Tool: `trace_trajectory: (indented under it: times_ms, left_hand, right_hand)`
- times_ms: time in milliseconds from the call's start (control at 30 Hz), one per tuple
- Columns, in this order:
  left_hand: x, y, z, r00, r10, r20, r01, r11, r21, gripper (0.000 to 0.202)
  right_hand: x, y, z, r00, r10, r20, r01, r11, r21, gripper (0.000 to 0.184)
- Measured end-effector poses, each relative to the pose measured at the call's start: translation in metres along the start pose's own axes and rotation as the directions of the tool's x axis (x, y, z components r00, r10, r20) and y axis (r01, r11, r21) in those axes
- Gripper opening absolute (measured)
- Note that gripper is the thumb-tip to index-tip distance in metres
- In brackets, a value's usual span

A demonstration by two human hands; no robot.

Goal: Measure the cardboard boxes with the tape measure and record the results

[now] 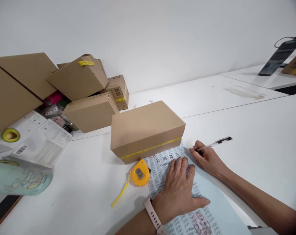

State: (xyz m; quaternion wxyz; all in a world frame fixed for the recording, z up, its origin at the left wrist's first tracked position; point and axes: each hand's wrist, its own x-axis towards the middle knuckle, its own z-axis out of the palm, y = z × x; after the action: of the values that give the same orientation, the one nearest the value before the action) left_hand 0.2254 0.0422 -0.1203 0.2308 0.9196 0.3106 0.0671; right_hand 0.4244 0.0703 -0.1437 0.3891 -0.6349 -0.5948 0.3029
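My left hand point(178, 186) lies flat with fingers spread on a pale blue printed sheet point(160, 176) covered in rows of handwriting. In my right hand point(206, 160) is a pen point(217, 142), gripped near its tip at the sheet's right edge; the tip itself is hidden by the fingers. A brown cardboard box point(148, 127) with a yellow tape strip along its side stands at the top of the sheet. Left of the sheet, close to the box, rests a yellow tape measure point(140, 173) with a short length of its tape pulled out.
Several cardboard boxes point(76, 76) are piled at the back left, near a white carton point(37, 137) with an avocado picture. A mint green bottle point(23, 179) lies at the left edge. A dark bottle point(276, 58) stands far right.
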Motion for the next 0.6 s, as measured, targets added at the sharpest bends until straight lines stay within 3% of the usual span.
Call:
trace_trajectory:
  times_ms: [600]
  left_hand:
    - [-0.0002,0.0002,0.0005,1.0,0.005,-0.015,-0.005,1.0,0.0,0.091]
  right_hand:
    - [-0.0001,-0.0027,0.0001,1.0,0.0,-0.003,0.0,1.0,-0.003,0.032]
